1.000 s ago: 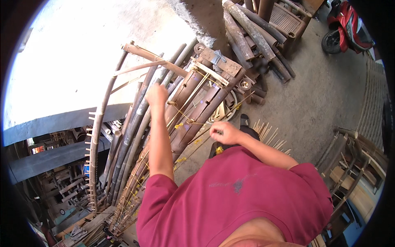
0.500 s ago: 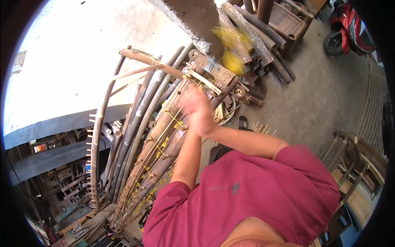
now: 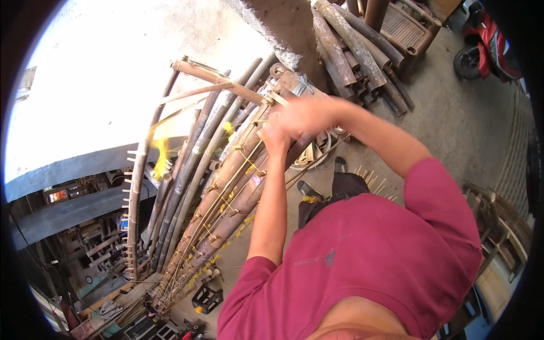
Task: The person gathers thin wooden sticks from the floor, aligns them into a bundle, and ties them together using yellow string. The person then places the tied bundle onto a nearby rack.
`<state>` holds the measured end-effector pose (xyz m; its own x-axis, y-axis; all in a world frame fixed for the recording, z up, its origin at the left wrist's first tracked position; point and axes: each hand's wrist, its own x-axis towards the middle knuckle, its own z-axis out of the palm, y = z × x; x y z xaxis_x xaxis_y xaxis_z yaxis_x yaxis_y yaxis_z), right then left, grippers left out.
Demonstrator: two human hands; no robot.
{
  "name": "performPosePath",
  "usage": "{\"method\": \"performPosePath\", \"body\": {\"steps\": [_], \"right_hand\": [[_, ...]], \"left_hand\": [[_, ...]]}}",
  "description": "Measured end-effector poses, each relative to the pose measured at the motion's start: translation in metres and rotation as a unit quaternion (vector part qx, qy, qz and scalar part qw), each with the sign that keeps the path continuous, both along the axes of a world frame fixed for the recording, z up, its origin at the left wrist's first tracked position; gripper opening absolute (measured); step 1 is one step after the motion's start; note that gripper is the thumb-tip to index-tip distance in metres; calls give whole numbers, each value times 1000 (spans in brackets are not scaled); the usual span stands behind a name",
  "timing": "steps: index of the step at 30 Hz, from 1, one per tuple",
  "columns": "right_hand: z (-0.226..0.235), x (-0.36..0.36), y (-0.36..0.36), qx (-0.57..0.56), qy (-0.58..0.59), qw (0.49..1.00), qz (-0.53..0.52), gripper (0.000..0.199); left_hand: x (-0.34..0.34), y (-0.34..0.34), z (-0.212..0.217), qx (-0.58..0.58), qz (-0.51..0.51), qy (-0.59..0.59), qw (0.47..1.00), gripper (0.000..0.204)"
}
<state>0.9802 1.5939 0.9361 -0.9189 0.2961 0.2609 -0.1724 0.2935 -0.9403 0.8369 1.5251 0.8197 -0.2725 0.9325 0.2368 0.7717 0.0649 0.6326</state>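
Near the upper end of a long bamboo frame, my two hands are close together. My left hand is closed beside the frame's bamboo pole; what its fingers hold is hidden. Just above and right of it, my right hand is smeared by motion, so its fingers cannot be made out. Yellow ties and short pegs run along the paired poles. A blurred yellow strip hangs in the air left of the hands. A bamboo crosspiece joins the poles to a curved, pegged pole.
Dark bamboo poles lean behind the frame. More cut bamboo is stacked beside a concrete pillar. A red motorbike stands far right, and a black crate sits on the floor below the frame.
The yellow strip has swung from right of the hands to their left. My right hand has moved up and to the right, its elbow lifting outward; my left stays near the frame.
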Motion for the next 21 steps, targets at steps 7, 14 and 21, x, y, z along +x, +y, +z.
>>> {"method": "performPosePath", "body": {"steps": [7, 14, 21], "right_hand": [[-99, 46, -95, -38, -171, 977, -125, 43], [-92, 40, -134, 150, -214, 936, -235, 40], [-105, -10, -194, 288, -206, 805, -476, 15]], "left_hand": [[10, 29, 44, 32, -5, -242, 970, 26], [-108, 131, -30, -40, 40, 78, 995, 31], [-190, 16, 55, -27, -82, 69, 994, 34]]}}
